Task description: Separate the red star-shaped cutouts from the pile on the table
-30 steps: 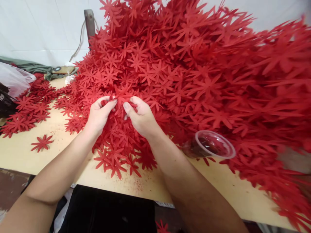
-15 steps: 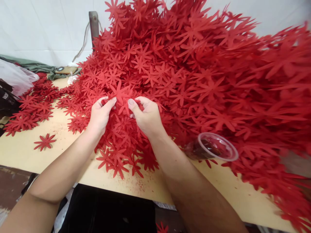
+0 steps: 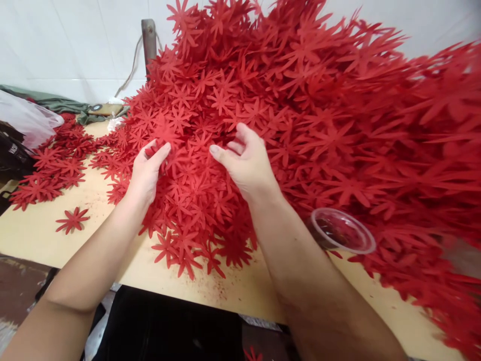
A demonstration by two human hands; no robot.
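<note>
A great heap of red flower-shaped cutouts [image 3: 259, 115], each with several narrow petals, covers much of the table. Pinched between thumb and fingers of my left hand [image 3: 148, 168] is one red flower cutout [image 3: 165, 131], a little blurred, above the heap's left part. My right hand [image 3: 248, 160] hovers over the middle of the pile, thumb and fingers apart, holding nothing that I can see. To the right of my right forearm, a clear plastic cup [image 3: 343, 230] lies tilted against the flowers, something dark inside it.
A single flower [image 3: 72, 220] lies apart on the pale table [image 3: 33, 235]. At the left sit a smaller flower pile [image 3: 56, 165], a white plastic bag [image 3: 28, 118] and a black box [image 3: 13, 150]. A metal post [image 3: 149, 45] stands by the white tiled wall [image 3: 75, 40].
My hands have moved apart. My right hand has let go of the flower and gone right, its fingers opening; my left hand has shifted slightly left with the flower.
</note>
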